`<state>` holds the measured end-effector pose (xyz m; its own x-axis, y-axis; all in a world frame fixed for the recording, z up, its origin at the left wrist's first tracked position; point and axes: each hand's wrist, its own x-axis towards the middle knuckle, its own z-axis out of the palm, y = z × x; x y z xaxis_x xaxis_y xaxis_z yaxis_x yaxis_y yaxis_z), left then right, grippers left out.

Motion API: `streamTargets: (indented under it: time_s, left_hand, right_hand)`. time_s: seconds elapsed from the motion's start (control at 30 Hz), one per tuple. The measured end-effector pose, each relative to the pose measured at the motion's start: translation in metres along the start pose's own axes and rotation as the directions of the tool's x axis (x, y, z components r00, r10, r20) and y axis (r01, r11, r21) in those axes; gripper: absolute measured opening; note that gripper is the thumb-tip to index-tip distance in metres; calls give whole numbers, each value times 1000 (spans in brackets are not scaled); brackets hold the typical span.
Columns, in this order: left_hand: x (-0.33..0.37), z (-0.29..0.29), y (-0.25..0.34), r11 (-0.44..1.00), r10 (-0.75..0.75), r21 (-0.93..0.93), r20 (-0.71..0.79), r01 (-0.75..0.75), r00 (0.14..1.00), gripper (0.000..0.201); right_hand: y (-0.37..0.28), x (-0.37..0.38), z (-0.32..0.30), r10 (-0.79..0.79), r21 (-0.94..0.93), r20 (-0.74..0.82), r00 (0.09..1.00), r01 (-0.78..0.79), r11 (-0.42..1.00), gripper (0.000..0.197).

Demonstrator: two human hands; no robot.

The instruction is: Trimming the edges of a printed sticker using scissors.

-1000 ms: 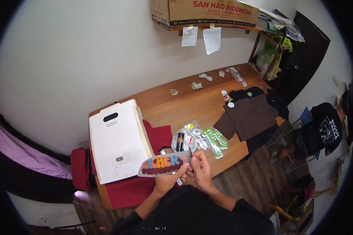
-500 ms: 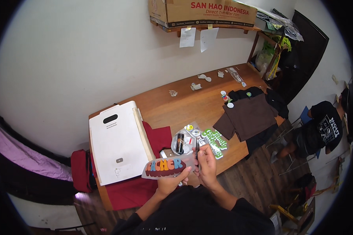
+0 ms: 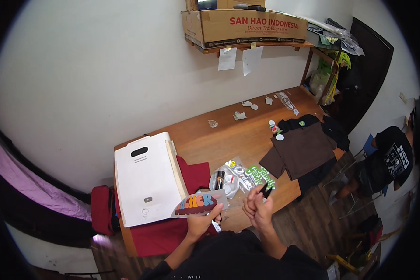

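My left hand (image 3: pixel 203 224) is closed on the right end of a transfer film sheet (image 3: pixel 197 204), which carries puffy multicoloured lettering over a dark red base. The sheet is tilted above the lower right corner of the white press. Apart from it, my right hand (image 3: pixel 258 210) is closed round black scissors (image 3: pixel 266 190), whose dark points stick out past the fingers; the rest of them is hidden. Beyond my hands lie a clear round container (image 3: pixel 232 186) with a black cylinder (image 3: pixel 220 180) in it, and green-and-white lettered transfers (image 3: pixel 260 177).
A white heat press (image 3: pixel 147 182) stands at the table's left, over dark red cloth (image 3: pixel 161 237). Folded brown fabric (image 3: pixel 303 154) lies at the right. Film scraps (image 3: pixel 239 115) dot the wooden table's back. A cardboard box (image 3: pixel 247 30) sits on a shelf. Another person (image 3: pixel 387 158) is at far right.
My right hand has moved right, away from the film, with the scissors. My left hand still holds the film. The whole view has shifted, with the table now lower in the picture.
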<state>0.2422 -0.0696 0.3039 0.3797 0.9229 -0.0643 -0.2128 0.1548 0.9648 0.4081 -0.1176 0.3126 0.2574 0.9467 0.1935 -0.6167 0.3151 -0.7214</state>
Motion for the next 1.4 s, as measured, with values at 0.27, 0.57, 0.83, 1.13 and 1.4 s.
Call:
streamTargets:
  time_s: [0.27,0.57,0.83,1.13,1.4]
  left_hand:
    - [-7,14,12,1000,-15,-15,-58,14,998,30]
    - [-15,31,17,999,26,-18,-123,-28,992,32]
    - [-19,45,15,997,71,-9,-216,-75,974,33]
    - [-20,61,4,999,32,8,-311,-31,950,33]
    - [-24,67,-9,999,13,-29,-428,-28,904,35]
  right_hand:
    - [-130,-12,58,-682,542,557,474,415,731,36]
    - [-198,12,78,-439,463,871,222,-69,883,24]
    - [-204,29,68,-461,493,868,186,-213,844,22]
    - [-182,58,33,-437,471,834,336,-20,882,25]
    - [-38,50,-44,463,-174,215,860,-433,884,13]
